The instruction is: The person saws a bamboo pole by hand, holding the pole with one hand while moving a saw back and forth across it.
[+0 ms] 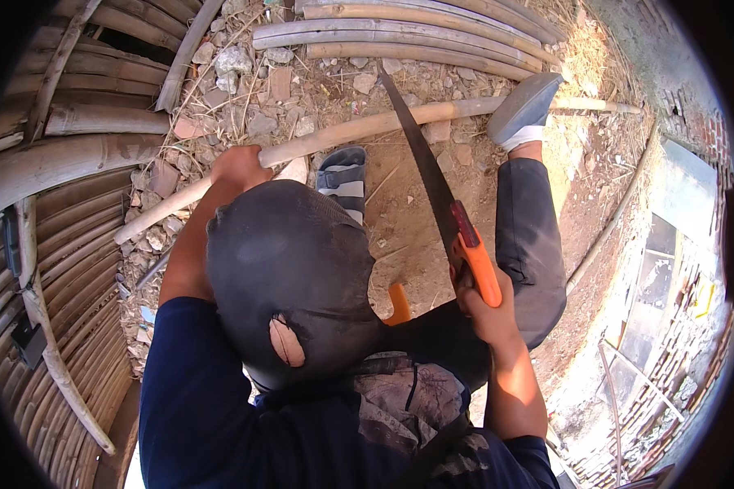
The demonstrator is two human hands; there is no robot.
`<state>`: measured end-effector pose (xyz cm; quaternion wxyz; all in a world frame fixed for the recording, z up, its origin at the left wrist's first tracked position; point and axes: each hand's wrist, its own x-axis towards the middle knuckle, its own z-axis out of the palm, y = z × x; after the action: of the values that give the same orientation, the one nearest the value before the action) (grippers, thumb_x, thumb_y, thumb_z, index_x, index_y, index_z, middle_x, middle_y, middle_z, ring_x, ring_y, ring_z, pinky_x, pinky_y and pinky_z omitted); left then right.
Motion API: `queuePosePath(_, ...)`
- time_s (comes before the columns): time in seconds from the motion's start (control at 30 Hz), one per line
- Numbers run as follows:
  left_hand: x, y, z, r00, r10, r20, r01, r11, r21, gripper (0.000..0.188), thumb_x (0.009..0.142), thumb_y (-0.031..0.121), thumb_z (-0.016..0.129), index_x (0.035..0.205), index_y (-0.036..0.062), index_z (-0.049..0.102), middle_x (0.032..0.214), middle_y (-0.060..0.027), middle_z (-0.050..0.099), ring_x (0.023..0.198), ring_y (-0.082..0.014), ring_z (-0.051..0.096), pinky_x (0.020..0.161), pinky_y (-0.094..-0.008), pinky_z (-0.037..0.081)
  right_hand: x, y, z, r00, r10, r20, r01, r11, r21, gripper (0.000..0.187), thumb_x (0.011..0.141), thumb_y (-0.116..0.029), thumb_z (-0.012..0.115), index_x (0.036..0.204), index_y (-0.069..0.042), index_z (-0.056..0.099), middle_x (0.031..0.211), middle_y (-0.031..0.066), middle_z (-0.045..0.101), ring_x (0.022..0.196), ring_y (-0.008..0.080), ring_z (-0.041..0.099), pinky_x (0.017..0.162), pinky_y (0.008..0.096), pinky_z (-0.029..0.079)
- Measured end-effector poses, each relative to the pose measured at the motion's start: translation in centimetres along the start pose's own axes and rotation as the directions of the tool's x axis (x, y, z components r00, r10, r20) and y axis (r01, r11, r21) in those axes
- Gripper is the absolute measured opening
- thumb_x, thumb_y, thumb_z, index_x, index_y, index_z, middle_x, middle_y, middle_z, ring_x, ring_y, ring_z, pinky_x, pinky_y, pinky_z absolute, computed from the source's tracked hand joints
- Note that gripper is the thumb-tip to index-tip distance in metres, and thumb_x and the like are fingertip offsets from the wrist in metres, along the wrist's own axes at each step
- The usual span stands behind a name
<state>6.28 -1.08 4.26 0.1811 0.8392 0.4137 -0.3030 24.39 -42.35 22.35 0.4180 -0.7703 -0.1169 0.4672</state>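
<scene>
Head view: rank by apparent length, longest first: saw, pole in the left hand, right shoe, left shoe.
1. pole
2. saw
Unranked, both shorter: right shoe and left shoe look too alike to separate.

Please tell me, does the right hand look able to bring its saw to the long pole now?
Probably yes: the right hand holds the saw, and the blade crosses the long pole in this view with nothing seen in between; whether they touch, I cannot tell.

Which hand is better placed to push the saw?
Probably the right hand: it grips the saw by its orange handle, while the left hand holds the wooden pole.
</scene>
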Motion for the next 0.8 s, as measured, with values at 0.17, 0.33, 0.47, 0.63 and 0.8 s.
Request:
queuePosePath(0.17, 0.7, 2.1, -0.7, 0.999, 0.024, 0.028, -0.024, 1.000, -0.011, 0.049, 0.077, 0.033, 0.068, 0.122, 0.0133, 0.074, 0.115, -0.0144, 0.076, 0.110, -0.0310, 0.072, 0.099, -0.0440, 0.057, -5.1, -1.5, -1.4, 0.991, 0.085, -0.107, -0.073, 0.991, 0.116, 0.018, 0.078, 0.005, 0.051, 0.094, 0.003, 0.057, 0.092, 0.0040, 0.056, 0.084, 0.0112, 0.054, 0.080, 0.0282, 0.048)
queuePosePath(0.33, 1.1, 1.0, -0.5, 0.997, 0.059, 0.057, -0.053, 0.994, -0.093, 0.053, 0.073, 0.035, 0.070, 0.122, 0.0124, 0.075, 0.115, -0.0150, 0.076, 0.110, -0.0305, 0.072, 0.099, -0.0419, 0.057, 0.4, -0.1, -1.9, 0.990, 0.138, 0.003, -0.138, 0.987, 0.077, 0.047, 0.077, 0.005, 0.051, 0.122, 0.009, 0.063, 0.092, 0.0028, 0.056, 0.081, 0.0095, 0.054, 0.090, 0.0267, 0.050)
queuePosePath(0.47, 1.0, 1.2, -1.4, 0.999, 0.042, 0.033, -0.040, 0.998, -0.050, 0.054, 0.073, 0.035, 0.071, 0.121, 0.0122, 0.075, 0.116, -0.0149, 0.076, 0.110, -0.0306, 0.072, 0.098, -0.0414, 0.057, -5.6, -1.1, -1.7, 0.995, 0.083, -0.053, -0.073, 0.983, 0.167, 0.027, 0.081, 0.004, 0.056, 0.107, 0.005, 0.062, 0.088, 0.0015, 0.056, 0.079, 0.0079, 0.053, 0.082, 0.0254, 0.048)
queuePosePath(0.63, 1.3, 1.3, 0.1, 1.000, 0.023, 0.019, -0.021, 0.993, -0.113, 0.054, 0.072, 0.036, 0.072, 0.121, 0.0126, 0.075, 0.116, -0.0151, 0.076, 0.109, -0.0308, 0.072, 0.098, -0.0430, 0.057, -2.0, 0.2, -1.2, 0.999, -0.043, -0.006, 0.043, 0.999, 0.030, 0.010, 0.084, -0.001, 0.062, 0.093, 0.000, 0.059, 0.087, 0.0009, 0.056, 0.081, 0.0088, 0.055, 0.076, 0.0286, 0.048)
queuePosePath(0.8, 1.4, 0.4, -0.1, 0.996, 0.061, 0.061, -0.056, 0.994, -0.089, 0.057, 0.071, 0.038, 0.072, 0.122, 0.0126, 0.074, 0.119, -0.0159, 0.074, 0.113, -0.0328, 0.071, 0.100, -0.0436, 0.056, -1.7, -0.2, -0.9, 0.998, 0.039, -0.039, -0.035, 0.996, 0.086, 0.010, 0.086, -0.004, 0.061, 0.094, 0.000, 0.059, 0.082, 0.0009, 0.057, 0.076, 0.0110, 0.055, 0.072, 0.0274, 0.047)
